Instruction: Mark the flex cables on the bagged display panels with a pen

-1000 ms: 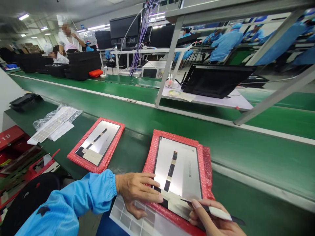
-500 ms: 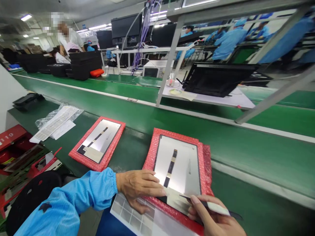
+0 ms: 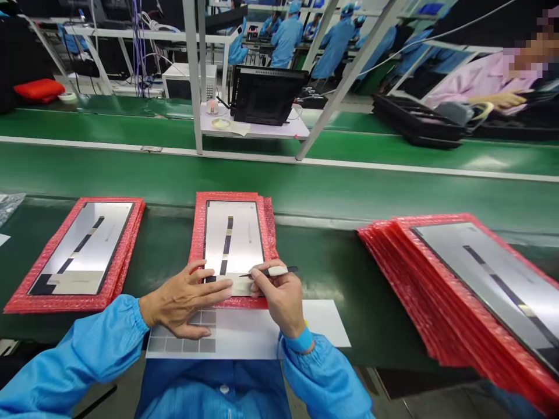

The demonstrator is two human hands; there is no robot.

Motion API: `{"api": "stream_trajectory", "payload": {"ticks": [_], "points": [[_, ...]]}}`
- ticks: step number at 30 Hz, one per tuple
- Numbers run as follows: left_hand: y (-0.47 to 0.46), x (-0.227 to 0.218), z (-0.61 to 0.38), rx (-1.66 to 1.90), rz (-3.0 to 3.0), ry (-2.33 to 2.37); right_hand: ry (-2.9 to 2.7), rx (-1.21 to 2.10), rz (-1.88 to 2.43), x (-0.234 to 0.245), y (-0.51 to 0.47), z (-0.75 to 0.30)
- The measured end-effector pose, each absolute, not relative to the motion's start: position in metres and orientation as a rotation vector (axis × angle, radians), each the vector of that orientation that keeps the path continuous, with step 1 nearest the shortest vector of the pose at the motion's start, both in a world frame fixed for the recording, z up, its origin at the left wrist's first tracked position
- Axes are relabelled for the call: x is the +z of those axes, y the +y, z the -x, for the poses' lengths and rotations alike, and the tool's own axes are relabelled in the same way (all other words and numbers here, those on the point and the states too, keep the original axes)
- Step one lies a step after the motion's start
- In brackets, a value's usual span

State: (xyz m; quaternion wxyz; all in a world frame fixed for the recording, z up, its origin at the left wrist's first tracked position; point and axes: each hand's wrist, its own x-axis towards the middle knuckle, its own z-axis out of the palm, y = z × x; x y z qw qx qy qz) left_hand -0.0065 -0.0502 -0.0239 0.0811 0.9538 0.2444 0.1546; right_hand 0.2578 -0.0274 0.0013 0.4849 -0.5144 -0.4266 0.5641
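Two flat silver panels bore beige film; one seemed unfinished, left hand spread empty across it, right hand pinching a black-and-white tool.

It is bright here. The middle screen has a white shine, and the left screen shines too. The green belt has a pale, shiny patch at the right. Under the table it is dark. The red pile looks stretched near the edge. Little squares hide part of a person. The far workers look fuzzy.
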Motion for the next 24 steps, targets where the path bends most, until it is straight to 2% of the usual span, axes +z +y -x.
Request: {"api": "stream_trajectory", "payload": {"ticks": [3, 19, 22, 24], "points": [[-0.052, -0.016, 0.004, 0.373, -2.869, 0.742, -1.04, 1.378, 1.252, 0.001, -0.027, -0.257], [-0.062, -0.019, 0.007, 0.711, -2.49, 0.805, -1.047, 1.409, 1.239, -0.001, -0.029, -0.26], [-0.055, -0.015, 0.005, 0.952, -2.397, 1.037, -1.095, 1.354, 1.177, 0.001, -0.029, -0.266], [-0.045, -0.013, 0.004, 1.108, -2.099, 1.351, -1.097, 1.281, 1.118, 0.0, -0.028, -0.273]]}}
